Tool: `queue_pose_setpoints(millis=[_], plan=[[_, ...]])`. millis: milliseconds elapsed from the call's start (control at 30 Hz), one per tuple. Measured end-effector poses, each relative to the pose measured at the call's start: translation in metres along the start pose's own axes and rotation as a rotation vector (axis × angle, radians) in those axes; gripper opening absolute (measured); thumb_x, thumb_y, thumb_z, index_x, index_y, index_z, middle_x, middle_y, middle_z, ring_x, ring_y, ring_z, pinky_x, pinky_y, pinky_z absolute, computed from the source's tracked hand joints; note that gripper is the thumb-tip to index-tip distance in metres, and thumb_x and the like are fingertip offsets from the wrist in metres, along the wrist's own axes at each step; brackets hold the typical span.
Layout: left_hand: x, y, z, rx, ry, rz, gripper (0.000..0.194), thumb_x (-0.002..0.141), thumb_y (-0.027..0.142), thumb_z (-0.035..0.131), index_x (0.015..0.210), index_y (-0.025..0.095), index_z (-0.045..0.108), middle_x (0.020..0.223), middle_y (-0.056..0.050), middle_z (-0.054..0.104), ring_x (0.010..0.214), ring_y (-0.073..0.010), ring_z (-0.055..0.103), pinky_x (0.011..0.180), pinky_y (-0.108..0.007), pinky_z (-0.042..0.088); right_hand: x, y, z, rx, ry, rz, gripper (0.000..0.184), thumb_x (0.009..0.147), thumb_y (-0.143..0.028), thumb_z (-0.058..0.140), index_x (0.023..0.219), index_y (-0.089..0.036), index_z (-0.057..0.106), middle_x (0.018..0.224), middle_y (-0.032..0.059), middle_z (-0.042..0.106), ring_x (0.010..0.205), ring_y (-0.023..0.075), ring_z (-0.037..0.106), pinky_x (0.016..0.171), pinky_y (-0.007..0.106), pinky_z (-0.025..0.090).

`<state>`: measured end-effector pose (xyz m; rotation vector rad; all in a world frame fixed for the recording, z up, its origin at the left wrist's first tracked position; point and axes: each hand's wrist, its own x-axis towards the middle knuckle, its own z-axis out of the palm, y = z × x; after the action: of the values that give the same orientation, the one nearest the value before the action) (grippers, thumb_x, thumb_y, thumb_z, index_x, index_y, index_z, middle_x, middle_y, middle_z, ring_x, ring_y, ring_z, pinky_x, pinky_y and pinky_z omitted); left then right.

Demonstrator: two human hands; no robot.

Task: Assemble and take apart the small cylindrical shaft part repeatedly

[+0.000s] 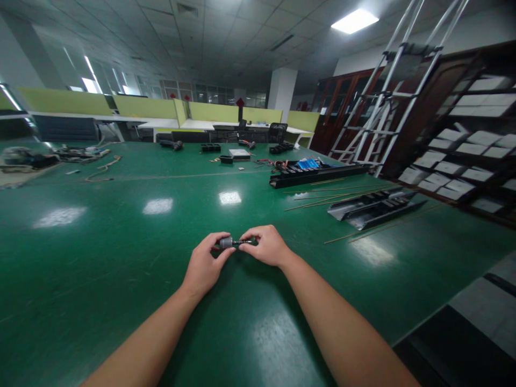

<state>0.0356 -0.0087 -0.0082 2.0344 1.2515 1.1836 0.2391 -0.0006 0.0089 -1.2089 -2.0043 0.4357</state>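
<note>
Just above the green tabletop, my left hand (205,263) pinches a short grey cylinder (226,243) between thumb and fingers. From its right end runs a thin dark shaft (237,242) that looks like a drill bit. My right hand (266,245) grips the far end of that shaft with thumb and fingertips. Cylinder and shaft lie in one line, roughly level, and seem joined. Fingertips cover parts of both ends, so the exact kind of tool cannot be made out.
On the green table (100,258), black metal channels (379,210) and thin rods (322,201) lie to the right. A longer black channel (318,174) holds blue pieces. Power tools (171,145) and a white box (239,154) sit at the back. A ladder (381,102) stands beyond.
</note>
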Motion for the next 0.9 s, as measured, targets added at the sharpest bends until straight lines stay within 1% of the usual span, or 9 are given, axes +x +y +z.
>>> queue_pose_setpoints(millis=[333,633,900], plan=[[0.0012,-0.0013,0.0001,-0.019,0.001,-0.018,0.031,0.082,0.033,0.067,0.112,0.025,0.062,0.110,-0.002,0.065,0.094,-0.0191,0.063,0.084,-0.034,0.053,0.0012,0.0011,-0.0016,-0.015,0.003,0.009,0.015,0.073,-0.026,0.072,0.085,-0.019,0.077,0.073,0.0014,0.072,0.060,0.0126,0.058,0.058,0.023,0.038],[0.0016,0.0003,0.0001,-0.018,0.007,-0.008,0.031,0.083,0.033,0.066,0.112,0.023,0.062,0.110,-0.005,0.065,0.094,-0.0205,0.063,0.084,-0.035,0.053,0.0009,0.0026,-0.0034,-0.018,-0.004,0.021,0.014,0.073,-0.025,0.072,0.083,-0.019,0.077,0.071,0.0012,0.072,0.059,0.0124,0.057,0.058,0.023,0.038],[0.0024,-0.0005,0.0006,-0.005,0.013,0.001,0.031,0.083,0.033,0.065,0.112,0.023,0.062,0.110,-0.005,0.065,0.095,-0.0204,0.063,0.083,-0.034,0.053,0.0014,0.0049,-0.0043,-0.026,-0.007,0.027,0.014,0.072,-0.026,0.072,0.083,-0.020,0.077,0.070,0.0007,0.071,0.058,0.0120,0.056,0.057,0.023,0.037]])
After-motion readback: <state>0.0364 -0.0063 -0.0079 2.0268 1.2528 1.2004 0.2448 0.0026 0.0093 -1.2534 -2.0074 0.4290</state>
